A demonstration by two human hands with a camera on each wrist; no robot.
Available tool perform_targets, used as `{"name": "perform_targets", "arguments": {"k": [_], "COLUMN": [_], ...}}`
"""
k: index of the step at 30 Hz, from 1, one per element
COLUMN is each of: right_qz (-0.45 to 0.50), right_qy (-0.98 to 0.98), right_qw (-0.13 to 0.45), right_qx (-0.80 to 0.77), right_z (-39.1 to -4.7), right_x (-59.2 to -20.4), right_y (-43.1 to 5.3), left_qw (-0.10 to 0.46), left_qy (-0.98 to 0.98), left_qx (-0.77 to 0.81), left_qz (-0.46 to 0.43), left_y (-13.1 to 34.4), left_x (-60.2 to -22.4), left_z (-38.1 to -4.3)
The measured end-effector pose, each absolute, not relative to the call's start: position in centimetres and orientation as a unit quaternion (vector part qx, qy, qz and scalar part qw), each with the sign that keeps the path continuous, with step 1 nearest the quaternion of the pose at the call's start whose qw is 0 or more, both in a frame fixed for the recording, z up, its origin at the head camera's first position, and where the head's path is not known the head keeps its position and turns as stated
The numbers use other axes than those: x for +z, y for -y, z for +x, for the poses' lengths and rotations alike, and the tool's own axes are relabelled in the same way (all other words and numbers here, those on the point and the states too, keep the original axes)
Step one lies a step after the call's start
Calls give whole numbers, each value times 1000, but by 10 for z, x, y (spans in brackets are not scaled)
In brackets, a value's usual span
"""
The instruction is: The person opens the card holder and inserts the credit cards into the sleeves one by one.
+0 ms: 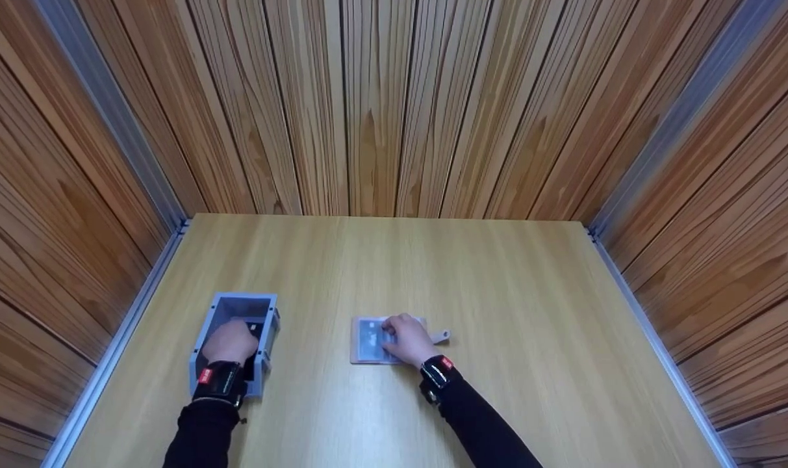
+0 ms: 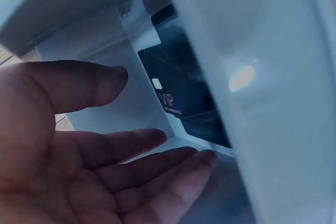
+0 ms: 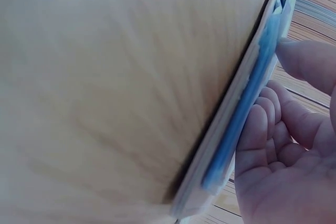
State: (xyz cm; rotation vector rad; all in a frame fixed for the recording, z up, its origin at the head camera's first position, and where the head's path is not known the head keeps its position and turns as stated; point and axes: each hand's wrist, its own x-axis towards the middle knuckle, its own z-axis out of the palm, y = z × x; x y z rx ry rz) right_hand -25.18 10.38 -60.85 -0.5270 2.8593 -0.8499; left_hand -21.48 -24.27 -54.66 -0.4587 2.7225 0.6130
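My left hand is down inside a grey-blue plastic bin on the left of the table. In the left wrist view its thumb and fingers are spread apart with nothing between them. Black cards, one printed "VIP", lie in the bin just beyond the fingertips. Near the middle of the table, my right hand rests its fingertips on a flat rectangular stack with a translucent blue top. From the right wrist view, thumb and fingers touch the face of this blue layer, above paler layers.
A small light-coloured tab sticks out at the right of the flat stack. Wood-panelled walls with metal corner posts enclose the wooden table at the back and sides.
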Motion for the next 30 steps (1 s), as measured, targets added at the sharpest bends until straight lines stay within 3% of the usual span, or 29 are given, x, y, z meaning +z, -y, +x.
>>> {"name": "perform_targets", "arguments": {"k": [9,17,30], "right_qz": [-168,-197,-183], "right_qy": [-941,-939,-940], "right_qw": [63,33,50], "right_qx": [-288,-279,-283], "right_z": [-251,-250,-251], "right_x": [-609,-611,-610], "right_y": [-103,-106,-105], "left_qw": [169,142,143], "left_qy": [-948,-951,-940], "left_qx": [210,226,262], "left_qz": [-168,-155,-163], "left_y": [243,248,251], "left_x": [-549,-552,-550], "left_z": [-213,-213,-213]}}
